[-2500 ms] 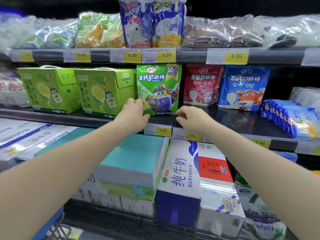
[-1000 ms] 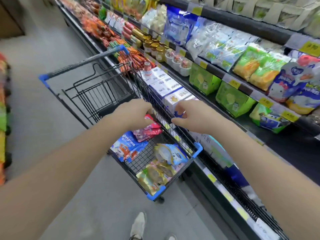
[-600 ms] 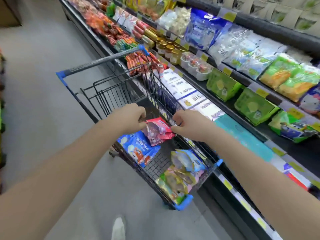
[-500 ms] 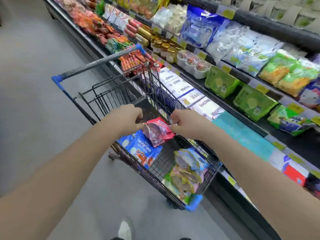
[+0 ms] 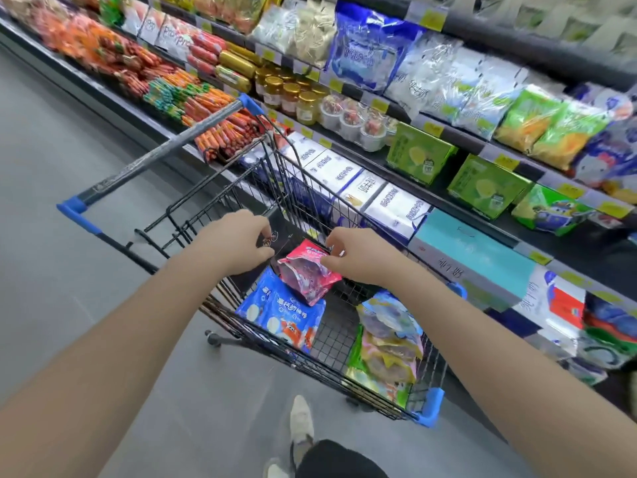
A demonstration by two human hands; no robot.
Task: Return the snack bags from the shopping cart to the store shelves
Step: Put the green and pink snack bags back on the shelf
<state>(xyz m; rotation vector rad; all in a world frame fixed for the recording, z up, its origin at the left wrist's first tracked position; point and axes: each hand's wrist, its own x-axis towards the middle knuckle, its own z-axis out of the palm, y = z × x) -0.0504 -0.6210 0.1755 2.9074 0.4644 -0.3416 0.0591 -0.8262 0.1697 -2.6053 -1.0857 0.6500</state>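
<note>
1. Snack bags lie in the wire shopping cart (image 5: 286,188): a red bag (image 5: 306,270) raised off the basket floor, a blue one (image 5: 286,313) flat beneath it, and a heap of yellow-green bags (image 5: 386,350) at the near corner.
2. Both hands are on the red bag. The right hand (image 5: 358,257) pinches its upper right edge between thumb and curled fingers. The left hand (image 5: 234,241) is curled at its upper left corner, though whether those fingers truly grip the bag I cannot tell.
3. A two-handed hold by the top edge seems meant to keep the floppy pouch upright and face-forward, ready to stand on a shelf.
4. The cart is parked close alongside the store shelves (image 5: 448,132), so the carry should be short. A green bag (image 5: 548,210) of similar print already stands on the middle shelf beside green cartons (image 5: 482,186), with dark bare shelf just right of it, a likely home for the red one.
5. The aisle floor (image 5: 69,305) is plain grey, with the person's shoe (image 5: 301,422) just behind the cart.
</note>
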